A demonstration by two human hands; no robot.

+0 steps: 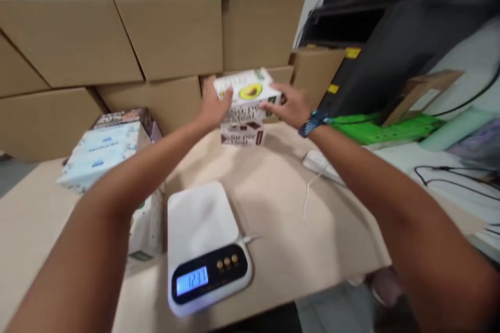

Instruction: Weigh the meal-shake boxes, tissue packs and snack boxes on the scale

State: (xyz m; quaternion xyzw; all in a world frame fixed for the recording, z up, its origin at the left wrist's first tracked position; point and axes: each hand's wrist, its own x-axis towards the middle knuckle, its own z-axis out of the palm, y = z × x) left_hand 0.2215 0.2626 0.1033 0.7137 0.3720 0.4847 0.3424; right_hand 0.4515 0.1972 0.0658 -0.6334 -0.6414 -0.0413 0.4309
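A white box with an avocado picture and "Super Meal" lettering (242,94) is gripped between both hands at the far side of the table. My left hand (215,101) closes on its left end, thumb on top. At the right end my right hand (291,103) pinches it, with a blue band on that wrist. Directly below sits another "Super Meal" box (242,136), white and dark red; whether the two touch I cannot tell. Nearer to me, a white digital scale (201,218) carries nothing on its plate, and its blue display is lit.
Large cardboard boxes (172,31) are stacked along the table's back. Blue-white packs (103,148) and more boxes stand on the left. A white power strip (322,164) with a thin cable lies right, near a green item (359,127) and black equipment (390,31).
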